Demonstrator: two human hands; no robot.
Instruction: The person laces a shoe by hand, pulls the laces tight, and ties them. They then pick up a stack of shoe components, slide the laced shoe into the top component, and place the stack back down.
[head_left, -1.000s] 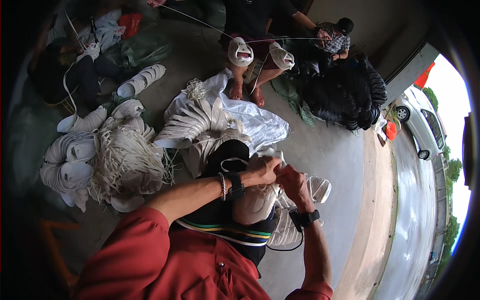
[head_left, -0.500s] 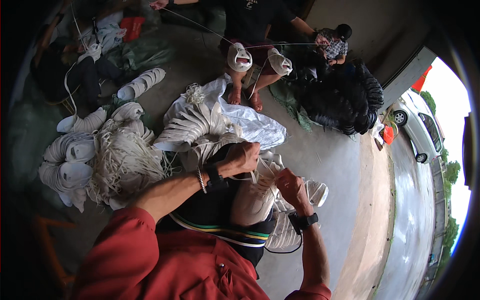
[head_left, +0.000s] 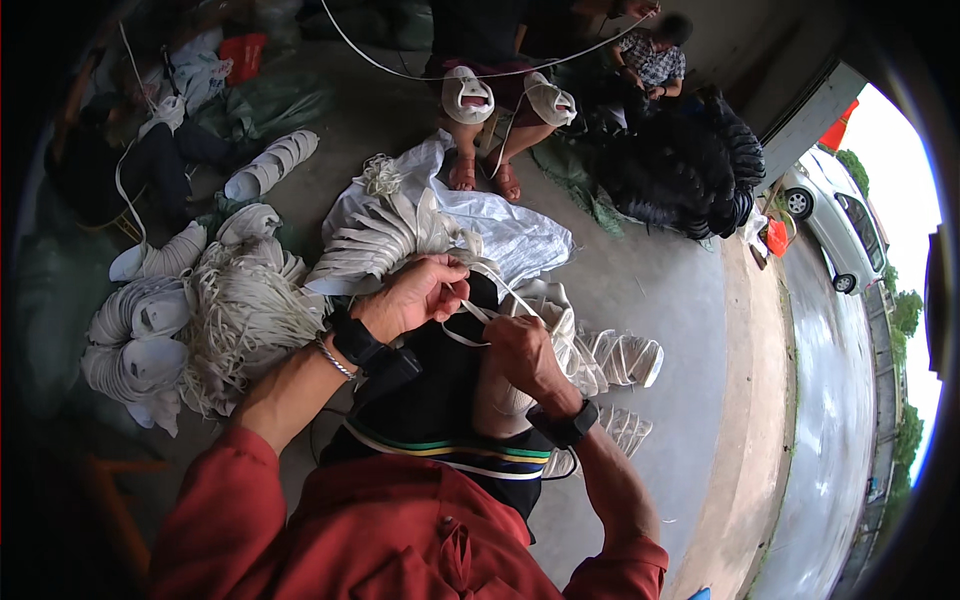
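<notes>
A white shoelace (head_left: 462,338) runs in a loop between my two hands, over my dark-clothed knee. My left hand (head_left: 418,296) is closed, thumb and fingers pinching the lace. Lower and to the right, my right hand (head_left: 527,350) is closed on the lace too, its knuckles hiding the exact grip. Beneath the right hand, a pale shoe upper (head_left: 497,400) rests over my knee, partly covered by the hand and wrist. Just beyond my left hand, a fanned row of white shoe uppers (head_left: 375,245) lies on a white woven sack (head_left: 520,250).
Left of me lie a heap of loose white laces (head_left: 255,320) and stacked uppers (head_left: 135,350). More laced uppers (head_left: 625,358) sit to my right. Across from me, a seated person has uppers (head_left: 467,97) on both knees. A black pile (head_left: 690,175) stands far right; a car (head_left: 835,215) is outside.
My left hand has moved left and toward me, away from the shoe upper. My right hand has shifted left, and a lace loop now shows between them. The person opposite has moved their lace.
</notes>
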